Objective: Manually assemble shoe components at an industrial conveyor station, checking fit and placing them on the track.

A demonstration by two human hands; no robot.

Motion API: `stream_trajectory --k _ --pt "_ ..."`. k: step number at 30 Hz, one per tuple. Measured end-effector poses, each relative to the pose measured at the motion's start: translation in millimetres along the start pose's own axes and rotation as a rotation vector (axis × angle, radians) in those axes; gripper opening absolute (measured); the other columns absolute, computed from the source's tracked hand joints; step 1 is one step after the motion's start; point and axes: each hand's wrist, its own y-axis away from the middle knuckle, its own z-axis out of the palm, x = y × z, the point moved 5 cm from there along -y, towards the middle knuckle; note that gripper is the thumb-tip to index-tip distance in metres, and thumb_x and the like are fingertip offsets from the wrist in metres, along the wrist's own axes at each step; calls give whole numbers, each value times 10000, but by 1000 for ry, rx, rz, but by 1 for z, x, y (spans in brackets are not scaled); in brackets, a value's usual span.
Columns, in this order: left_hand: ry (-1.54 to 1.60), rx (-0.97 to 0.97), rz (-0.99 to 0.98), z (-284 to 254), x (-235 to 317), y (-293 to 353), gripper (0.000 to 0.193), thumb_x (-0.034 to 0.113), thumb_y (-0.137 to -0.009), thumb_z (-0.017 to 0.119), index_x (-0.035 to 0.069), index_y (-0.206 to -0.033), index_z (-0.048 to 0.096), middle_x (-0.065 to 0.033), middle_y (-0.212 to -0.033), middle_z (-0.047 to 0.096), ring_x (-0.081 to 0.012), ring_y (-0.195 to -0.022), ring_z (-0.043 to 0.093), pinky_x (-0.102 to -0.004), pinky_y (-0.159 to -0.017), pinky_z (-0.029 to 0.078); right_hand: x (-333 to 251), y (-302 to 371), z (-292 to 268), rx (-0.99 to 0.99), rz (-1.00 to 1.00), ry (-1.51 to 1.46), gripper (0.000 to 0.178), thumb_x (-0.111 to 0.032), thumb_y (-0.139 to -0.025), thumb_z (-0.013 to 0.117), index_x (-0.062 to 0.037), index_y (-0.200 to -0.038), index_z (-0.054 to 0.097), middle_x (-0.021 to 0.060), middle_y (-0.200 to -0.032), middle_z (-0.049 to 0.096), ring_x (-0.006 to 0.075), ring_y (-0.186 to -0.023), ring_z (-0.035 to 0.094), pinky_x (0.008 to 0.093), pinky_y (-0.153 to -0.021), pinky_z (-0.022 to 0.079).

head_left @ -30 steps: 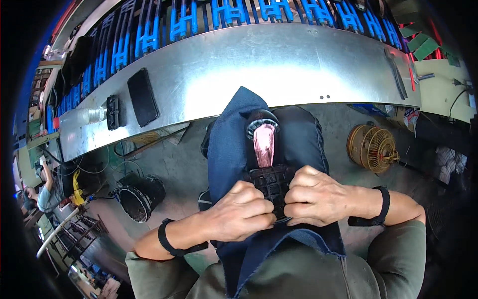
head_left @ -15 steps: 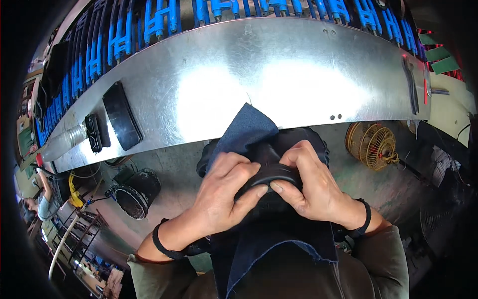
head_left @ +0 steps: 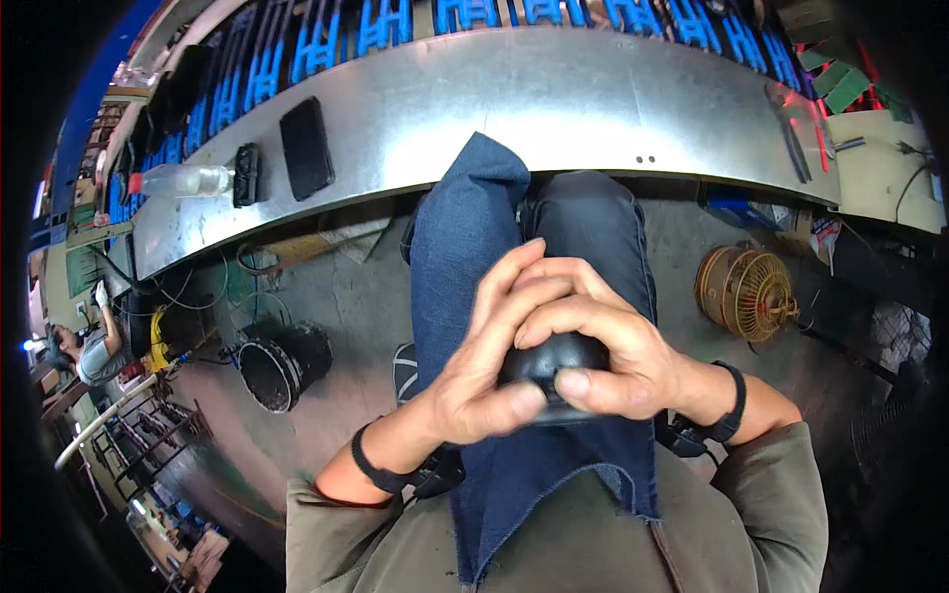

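The person sits with a strip of blue denim point(head_left: 465, 257) draped over the lap, and both hands meet above it around a small black part point(head_left: 547, 364). The cloth probably serves as a soft bed, so that anything slipping from the fingers lands on fabric and not on the concrete floor point(head_left: 326, 296) below.

The left hand point(head_left: 484, 366) cups the part from the near left side, its thumb pressed along the lower front edge and its fingers curled up and over the top. The right hand point(head_left: 603, 346) closes over from the other side, its fingers laid across the left hand's fingers and its thumb tip touching the part's front edge just beside the other thumb. Both hands are closed tightly, with hardly any gap, so most of the part is hidden (only a rounded dark face shows between the thumbs). What kind of part it is cannot be told.

Ahead runs a curved metal bench point(head_left: 554, 109), well apart from the hands, bearing a dark flat pad point(head_left: 306, 148) and a clear bottle point(head_left: 188, 180). On the floor a black bucket point(head_left: 282, 364) stands to the left and a brass-coloured fan point(head_left: 743, 292) to the right
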Motion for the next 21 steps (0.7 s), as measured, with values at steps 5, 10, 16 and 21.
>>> stream_trajectory --k 5,10,16,21 --pt "384 142 -119 14 -19 3 578 299 -974 486 -31 -1448 460 -176 -1556 349 -283 -1507 227 -412 -1224 182 6 7 14 295 -104 83 300 -163 -978 465 24 -1162 610 187 -1241 592 358 -1185 526 448 -1065 394" --pt "236 -45 530 2 132 23 614 448 -1027 459 -21 -1424 481 -236 -1547 352 -366 -1484 287 -488 -1208 198 -126 0 27 178 -607 85 482 -426 -1041 460 -29 -1302 541 177 -1365 515 274 -1293 477 444 -1128 328" --pt "606 458 -115 -39 12 0 713 524 -1011 508 0 -1484 404 -165 -1457 493 -262 -1346 498 -424 -1150 365 -49 -29 12 468 -129 318 786 -320 -1014 512 70 -1575 123 278 -1610 240 390 -1511 226 449 -1228 196" --pt "1094 348 -247 2 -17 16 812 704 -984 356 44 -1438 490 -181 -1401 564 -303 -1256 583 -439 -1101 448 -53 0 18 21 144 497 796 -317 -994 570 60 -1572 173 311 -1603 234 409 -1501 270 425 -1225 243"
